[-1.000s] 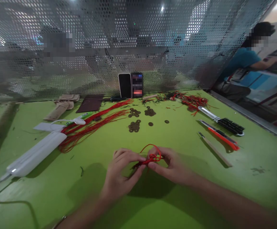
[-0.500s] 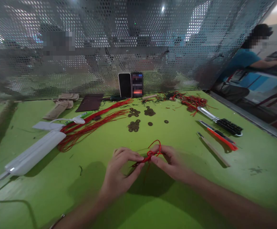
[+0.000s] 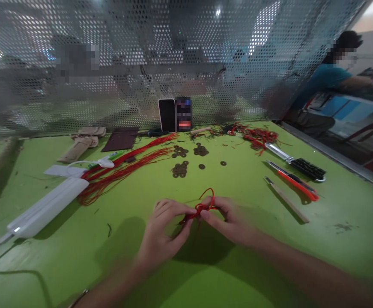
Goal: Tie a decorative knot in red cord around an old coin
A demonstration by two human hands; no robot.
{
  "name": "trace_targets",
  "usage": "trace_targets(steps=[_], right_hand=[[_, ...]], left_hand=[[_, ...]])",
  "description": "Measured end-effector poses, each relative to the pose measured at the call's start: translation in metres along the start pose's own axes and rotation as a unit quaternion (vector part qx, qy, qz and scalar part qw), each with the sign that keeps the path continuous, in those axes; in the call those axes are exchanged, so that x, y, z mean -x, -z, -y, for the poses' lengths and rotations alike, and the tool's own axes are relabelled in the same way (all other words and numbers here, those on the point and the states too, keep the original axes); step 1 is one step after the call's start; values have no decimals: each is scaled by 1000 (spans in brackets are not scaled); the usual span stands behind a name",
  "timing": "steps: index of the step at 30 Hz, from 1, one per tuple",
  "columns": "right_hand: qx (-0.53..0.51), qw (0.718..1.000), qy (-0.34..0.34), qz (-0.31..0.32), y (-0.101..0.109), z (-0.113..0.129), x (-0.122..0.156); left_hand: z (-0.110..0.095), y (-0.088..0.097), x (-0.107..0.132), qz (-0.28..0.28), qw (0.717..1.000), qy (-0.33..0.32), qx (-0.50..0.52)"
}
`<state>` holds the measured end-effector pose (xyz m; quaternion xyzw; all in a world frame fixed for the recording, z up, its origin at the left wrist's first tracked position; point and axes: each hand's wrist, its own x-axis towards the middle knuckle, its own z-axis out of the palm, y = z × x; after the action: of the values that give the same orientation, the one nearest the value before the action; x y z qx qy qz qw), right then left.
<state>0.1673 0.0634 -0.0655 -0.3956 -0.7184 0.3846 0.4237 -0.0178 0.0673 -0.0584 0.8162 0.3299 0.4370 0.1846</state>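
Green table [image 3: 270, 239], mesh at twelve o'clock.
We pinched the red cord [image 3: 202, 207] between left hand [image 3: 163, 233] and right hand [image 3: 229, 220], coins [image 3: 180, 169] beyond.

No legible text, labels or numbers; phone [image 3: 183, 114] screen blurred.

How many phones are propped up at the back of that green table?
2. A black phone with a dark screen leans against the perforated metal screen; a second phone, its screen lit, stands touching its right side. None other shows.
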Motion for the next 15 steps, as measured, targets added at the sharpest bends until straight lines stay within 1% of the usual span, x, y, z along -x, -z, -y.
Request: trace_targets(steps=[3,6,9,12,15], right_hand=[[4,1000,-6,2,0,1,0],[-21,999,-25,9,1,-1,1],[-74,995,-54,25,1,-5,2],[-145,985,-79,57,1,-8,3],[-210,968,-115,79,1,-9,3]], left_hand=[[0,0,1,-1,1000,0,7],[0,0,2,-14,1000,19,7],[2,1,4,-23,999,30,7],[5,1,5,-34,999,10,6],[7,2,5,-43,999,-9,6]])
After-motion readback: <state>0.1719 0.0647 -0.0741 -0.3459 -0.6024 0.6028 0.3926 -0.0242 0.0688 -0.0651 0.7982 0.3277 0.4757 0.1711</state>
